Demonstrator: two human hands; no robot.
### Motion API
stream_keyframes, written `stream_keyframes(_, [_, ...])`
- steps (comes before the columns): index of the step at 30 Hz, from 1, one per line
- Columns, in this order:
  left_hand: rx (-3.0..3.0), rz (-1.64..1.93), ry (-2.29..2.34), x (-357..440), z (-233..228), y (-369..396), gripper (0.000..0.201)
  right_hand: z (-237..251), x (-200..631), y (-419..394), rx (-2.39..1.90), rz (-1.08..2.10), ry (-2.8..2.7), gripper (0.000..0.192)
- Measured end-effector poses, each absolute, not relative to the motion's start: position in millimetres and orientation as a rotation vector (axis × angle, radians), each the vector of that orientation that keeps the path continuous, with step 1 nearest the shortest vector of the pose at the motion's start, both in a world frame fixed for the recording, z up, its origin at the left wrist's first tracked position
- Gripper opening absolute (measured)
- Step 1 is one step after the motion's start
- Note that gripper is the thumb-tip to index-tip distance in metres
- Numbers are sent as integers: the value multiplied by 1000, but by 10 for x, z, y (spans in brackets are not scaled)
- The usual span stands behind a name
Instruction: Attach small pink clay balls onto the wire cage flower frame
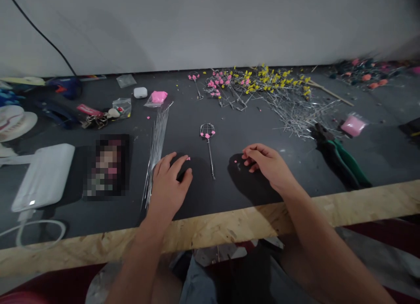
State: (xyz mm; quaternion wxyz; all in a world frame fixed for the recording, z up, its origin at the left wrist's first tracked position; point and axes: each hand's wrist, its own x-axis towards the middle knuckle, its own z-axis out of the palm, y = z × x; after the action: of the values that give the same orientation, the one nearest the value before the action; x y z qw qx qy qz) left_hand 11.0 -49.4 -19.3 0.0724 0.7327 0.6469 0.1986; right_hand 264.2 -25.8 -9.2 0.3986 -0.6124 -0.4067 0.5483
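Wire piece is bearing three pink blobs, loose bit lying apart; left hand is resting spread, right hand curled, contents unclear.

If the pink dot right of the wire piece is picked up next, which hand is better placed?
Probably the right hand: it's close beside the pink dot, while the left hand is across the wire piece.
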Motion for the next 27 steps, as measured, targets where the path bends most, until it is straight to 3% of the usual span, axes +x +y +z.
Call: stream_keyframes(27, [2144, 616, 1971, 98, -211, -473, 30, -73, 2635, -260, -1546, 1387, -1043, 14])
